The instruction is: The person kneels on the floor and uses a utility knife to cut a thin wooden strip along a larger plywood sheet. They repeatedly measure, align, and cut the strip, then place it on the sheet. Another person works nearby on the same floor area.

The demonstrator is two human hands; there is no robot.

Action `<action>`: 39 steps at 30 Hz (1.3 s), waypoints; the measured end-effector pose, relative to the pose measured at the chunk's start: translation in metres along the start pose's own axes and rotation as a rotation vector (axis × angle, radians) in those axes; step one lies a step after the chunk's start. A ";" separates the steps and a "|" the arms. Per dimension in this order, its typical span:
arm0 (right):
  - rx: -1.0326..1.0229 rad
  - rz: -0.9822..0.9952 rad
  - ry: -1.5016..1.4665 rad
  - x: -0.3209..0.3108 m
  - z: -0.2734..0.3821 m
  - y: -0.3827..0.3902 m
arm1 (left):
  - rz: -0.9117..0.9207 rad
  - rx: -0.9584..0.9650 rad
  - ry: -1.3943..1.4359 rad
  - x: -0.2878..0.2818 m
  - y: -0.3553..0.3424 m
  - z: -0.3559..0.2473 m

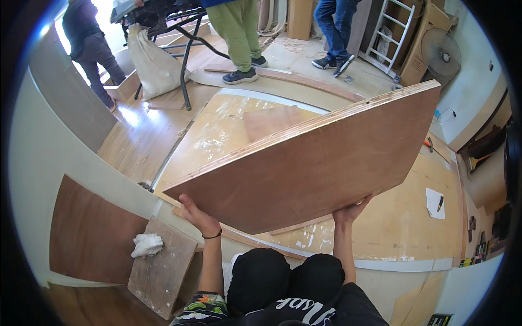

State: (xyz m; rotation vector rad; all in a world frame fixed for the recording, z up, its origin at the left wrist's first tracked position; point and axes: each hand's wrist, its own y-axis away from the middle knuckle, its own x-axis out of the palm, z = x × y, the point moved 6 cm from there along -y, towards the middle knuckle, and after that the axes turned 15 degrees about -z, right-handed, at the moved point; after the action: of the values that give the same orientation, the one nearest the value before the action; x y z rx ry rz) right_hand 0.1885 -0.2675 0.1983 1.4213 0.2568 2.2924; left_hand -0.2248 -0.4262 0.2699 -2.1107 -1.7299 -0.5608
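- Plywood board (321,163): tilted, raised above the pale worktop (413,228).
- Left hand (198,217), right hand (349,213): each gripping the board's near edge.
- Floor: wood offcuts, white rag (147,244).
- Background: ladder (389,32), fan (441,54).

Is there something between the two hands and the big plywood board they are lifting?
No, nothing visible. The left hand grips the plywood board directly at its lower left edge, and the right hand supports its lower edge from beneath. Both touch bare wood.
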 end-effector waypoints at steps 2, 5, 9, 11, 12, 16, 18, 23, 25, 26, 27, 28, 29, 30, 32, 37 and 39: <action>0.021 -0.028 0.003 -0.003 -0.003 0.003 | -0.013 0.015 -0.003 0.007 0.001 -0.011; 0.040 -0.075 -0.007 -0.011 -0.006 0.006 | -0.022 0.018 -0.055 0.024 0.000 -0.022; 0.106 -0.084 -0.045 -0.021 -0.012 0.011 | -0.003 0.062 -0.105 0.043 0.005 -0.037; 0.116 -0.100 -0.060 -0.027 -0.013 0.012 | 0.016 0.078 -0.116 0.048 0.011 -0.041; 0.114 -0.104 -0.073 -0.029 -0.013 0.012 | 0.025 0.089 -0.123 0.049 0.013 -0.043; 0.152 -0.105 -0.148 -0.034 -0.015 0.016 | 0.031 0.072 -0.211 0.045 0.018 -0.038; 0.043 -0.112 -0.068 -0.033 -0.005 0.020 | 0.057 0.062 -0.190 0.044 0.018 -0.032; -0.126 -0.051 -0.092 -0.003 0.043 0.034 | 0.111 -0.073 -0.012 0.061 0.008 0.000; -0.232 -0.095 -0.130 0.015 0.077 0.039 | 0.160 -0.209 0.006 0.079 0.002 0.024; -0.358 -0.029 -0.078 0.032 0.096 0.045 | 0.209 -0.229 0.028 0.092 0.000 0.035; -0.464 -0.061 -0.056 0.044 0.113 0.051 | 0.257 -0.249 0.045 0.105 -0.001 0.045; -0.529 -0.118 -0.047 0.054 0.127 0.057 | 0.305 -0.271 0.059 0.120 -0.002 0.055; -0.617 -0.131 -0.008 0.066 0.142 0.068 | 0.432 -0.333 0.037 0.136 -0.001 0.062; -0.664 -0.157 -0.011 0.077 0.155 0.077 | 0.390 -0.237 -0.102 0.141 -0.006 0.063; -0.823 0.033 0.074 0.119 0.175 0.095 | 0.234 -0.028 -0.356 0.153 -0.018 0.050; -0.991 -0.005 0.397 0.179 0.206 0.092 | 0.440 0.165 -0.233 0.201 -0.045 -0.034; -0.948 -0.098 0.403 0.172 0.202 0.091 | 0.574 0.016 -0.154 0.210 -0.039 -0.025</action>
State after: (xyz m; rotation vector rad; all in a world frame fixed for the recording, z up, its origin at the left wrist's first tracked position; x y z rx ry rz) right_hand 0.2781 -0.2854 0.4633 0.4588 -0.5688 2.1088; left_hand -0.2289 -0.2545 0.3996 -2.5351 -1.0948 -0.2195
